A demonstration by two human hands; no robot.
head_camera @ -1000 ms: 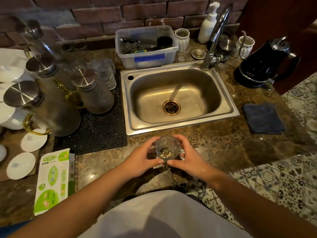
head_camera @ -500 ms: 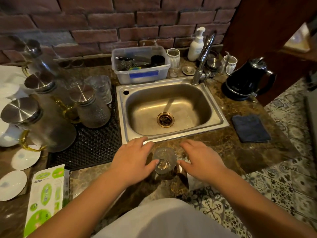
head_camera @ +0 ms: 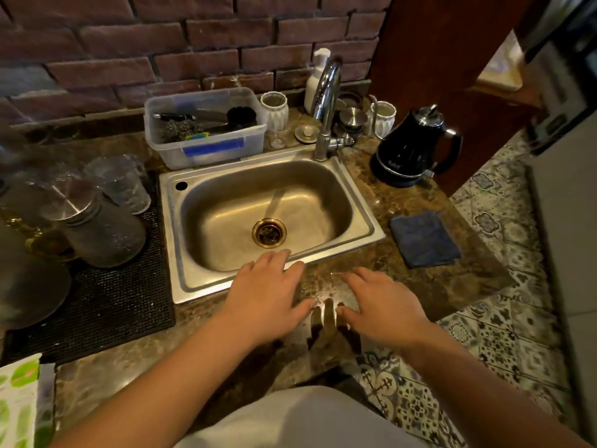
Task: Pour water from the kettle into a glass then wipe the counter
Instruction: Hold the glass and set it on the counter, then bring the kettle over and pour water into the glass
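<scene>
Both hands spread wide, empty: left hand (head_camera: 268, 297), right hand (head_camera: 384, 305), glass (head_camera: 323, 305) blurred btwn them. Kettle (head_camera: 412, 148) well beyond right hand, untouched. Next, prob: right reaches for handle, pours.

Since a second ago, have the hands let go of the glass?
Yes. The left hand and right hand have spread apart, open, either side of the glass by the sink front rim.
</scene>
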